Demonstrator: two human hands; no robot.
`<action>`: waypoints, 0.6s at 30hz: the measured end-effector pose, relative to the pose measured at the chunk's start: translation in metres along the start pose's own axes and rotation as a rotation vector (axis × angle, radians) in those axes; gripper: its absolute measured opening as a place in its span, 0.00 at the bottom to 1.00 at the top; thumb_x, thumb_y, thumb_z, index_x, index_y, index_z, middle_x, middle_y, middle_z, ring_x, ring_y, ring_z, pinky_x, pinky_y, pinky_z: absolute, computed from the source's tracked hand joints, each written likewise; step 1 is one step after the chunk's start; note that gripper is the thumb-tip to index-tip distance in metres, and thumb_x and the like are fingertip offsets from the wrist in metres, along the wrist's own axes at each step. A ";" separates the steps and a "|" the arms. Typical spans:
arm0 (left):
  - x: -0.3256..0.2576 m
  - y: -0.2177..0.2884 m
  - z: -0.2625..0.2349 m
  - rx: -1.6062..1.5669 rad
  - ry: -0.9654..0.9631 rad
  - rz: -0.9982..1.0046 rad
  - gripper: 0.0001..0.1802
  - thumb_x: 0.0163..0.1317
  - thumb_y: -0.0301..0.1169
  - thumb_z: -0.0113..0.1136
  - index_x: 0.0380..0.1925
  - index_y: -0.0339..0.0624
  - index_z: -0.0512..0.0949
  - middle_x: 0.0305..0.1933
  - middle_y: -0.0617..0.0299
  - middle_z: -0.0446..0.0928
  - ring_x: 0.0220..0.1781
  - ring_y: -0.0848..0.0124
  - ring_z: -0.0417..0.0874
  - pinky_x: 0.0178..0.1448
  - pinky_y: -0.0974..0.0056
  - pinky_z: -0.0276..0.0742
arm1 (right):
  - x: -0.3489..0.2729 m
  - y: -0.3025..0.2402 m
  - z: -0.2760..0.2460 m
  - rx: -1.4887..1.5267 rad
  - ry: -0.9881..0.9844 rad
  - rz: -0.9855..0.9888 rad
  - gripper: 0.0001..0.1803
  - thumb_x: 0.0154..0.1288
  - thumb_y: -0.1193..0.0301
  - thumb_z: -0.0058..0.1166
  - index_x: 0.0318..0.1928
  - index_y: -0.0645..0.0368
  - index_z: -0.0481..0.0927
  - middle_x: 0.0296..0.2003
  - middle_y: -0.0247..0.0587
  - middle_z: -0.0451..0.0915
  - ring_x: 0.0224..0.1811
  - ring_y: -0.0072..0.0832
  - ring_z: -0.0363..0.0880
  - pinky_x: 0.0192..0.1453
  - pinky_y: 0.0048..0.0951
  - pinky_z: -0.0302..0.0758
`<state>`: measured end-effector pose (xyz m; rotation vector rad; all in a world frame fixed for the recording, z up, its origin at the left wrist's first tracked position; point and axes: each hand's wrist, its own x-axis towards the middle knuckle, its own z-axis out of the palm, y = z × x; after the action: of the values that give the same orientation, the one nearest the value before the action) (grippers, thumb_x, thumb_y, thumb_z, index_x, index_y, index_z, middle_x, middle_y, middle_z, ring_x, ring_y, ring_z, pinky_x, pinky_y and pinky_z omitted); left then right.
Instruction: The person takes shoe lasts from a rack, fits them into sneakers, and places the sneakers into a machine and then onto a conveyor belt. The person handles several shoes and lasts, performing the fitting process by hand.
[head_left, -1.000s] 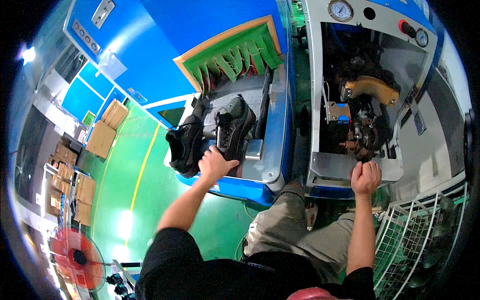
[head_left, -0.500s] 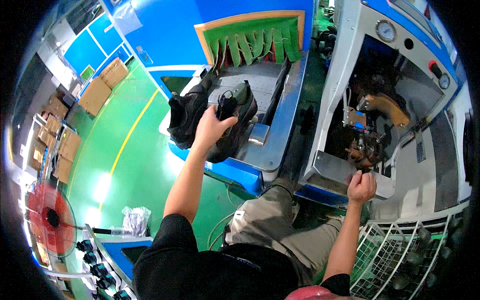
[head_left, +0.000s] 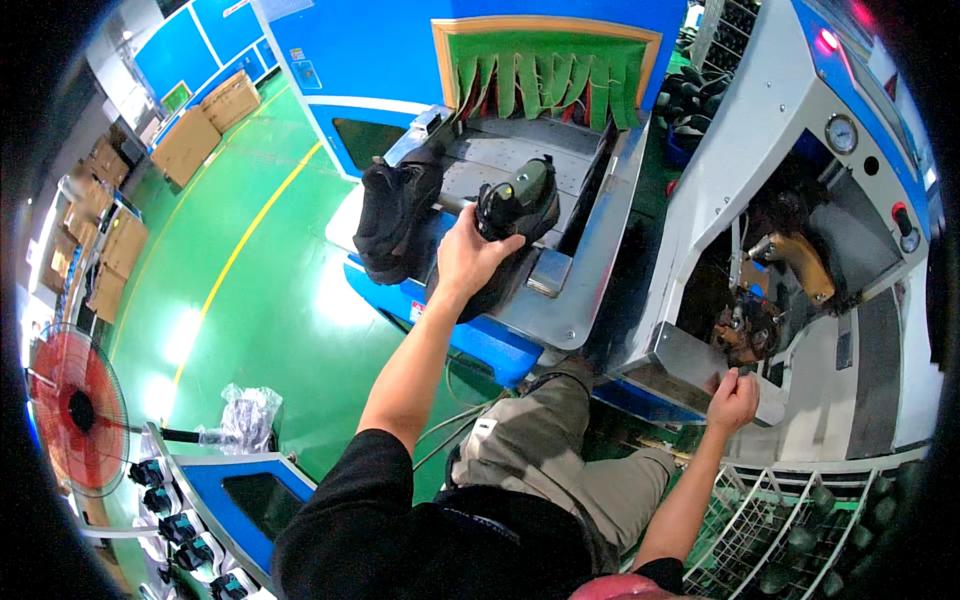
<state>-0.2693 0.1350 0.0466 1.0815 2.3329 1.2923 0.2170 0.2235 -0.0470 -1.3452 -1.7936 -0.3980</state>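
Note:
My left hand (head_left: 474, 258) grips a dark shoe (head_left: 545, 213) near its opening, thumb on one side and fingers on the other. A green shoe last (head_left: 533, 183) shows inside that shoe. Beside it on the left, a second black shoe (head_left: 393, 222) sits at the near edge of the conveyor (head_left: 590, 290). My right hand (head_left: 733, 401) is closed in a fist at the metal ledge (head_left: 690, 362) of the machine on the right. Whatever its fingers may hold is hidden.
Green fabric strips (head_left: 545, 75) hang over an opening in the blue machine (head_left: 360, 60). A white wire rack (head_left: 760, 520) with dark lasts stands at lower right. At left are a red fan (head_left: 80, 410) and cardboard boxes (head_left: 195, 130). Hoses (head_left: 460, 425) lie by my legs.
The view has shifted, so the machines sit differently in the picture. The shoe under my left hand now stands apart from the black one on the left. My right hand stays closed at the ledge.

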 end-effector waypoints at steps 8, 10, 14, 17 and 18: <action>-0.076 -0.066 0.003 -0.269 0.043 0.433 0.51 0.40 0.39 0.85 0.65 0.38 0.70 0.68 0.46 0.73 0.70 0.50 0.75 0.74 0.52 0.68 | -0.040 -0.049 -0.040 0.382 -0.138 0.497 0.17 0.74 0.63 0.56 0.30 0.63 0.73 0.24 0.35 0.72 0.28 0.25 0.68 0.36 0.31 0.68; -0.100 -0.073 0.009 -0.225 0.130 0.640 0.53 0.42 0.32 0.84 0.69 0.35 0.65 0.70 0.46 0.72 0.72 0.54 0.73 0.76 0.52 0.65 | -0.082 -0.044 -0.045 0.577 -0.178 0.658 0.16 0.75 0.63 0.53 0.33 0.63 0.76 0.26 0.31 0.76 0.30 0.19 0.69 0.37 0.26 0.68; -0.120 -0.088 0.016 -0.160 0.152 0.685 0.52 0.43 0.38 0.84 0.67 0.33 0.66 0.72 0.42 0.68 0.75 0.50 0.69 0.78 0.49 0.61 | -0.134 -0.097 -0.052 0.702 -0.446 0.766 0.15 0.75 0.64 0.54 0.32 0.61 0.78 0.26 0.30 0.77 0.29 0.17 0.69 0.36 0.24 0.68; -0.120 -0.086 0.013 -0.276 0.105 0.495 0.55 0.44 0.36 0.84 0.70 0.31 0.63 0.73 0.43 0.67 0.74 0.54 0.70 0.77 0.54 0.63 | -0.134 -0.130 -0.061 0.734 -0.718 0.672 0.14 0.74 0.66 0.56 0.31 0.62 0.79 0.24 0.29 0.76 0.26 0.15 0.67 0.33 0.23 0.65; -0.121 -0.085 0.014 -0.312 0.096 0.474 0.54 0.44 0.34 0.84 0.70 0.31 0.63 0.73 0.44 0.68 0.73 0.55 0.70 0.77 0.55 0.64 | -0.139 -0.132 -0.060 0.739 -0.719 0.605 0.15 0.74 0.66 0.56 0.30 0.62 0.79 0.24 0.28 0.75 0.26 0.15 0.66 0.32 0.23 0.64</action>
<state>-0.2190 0.0292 -0.0450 1.5422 1.9012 1.8335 0.1341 0.0453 -0.0882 -1.4470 -1.6569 1.0912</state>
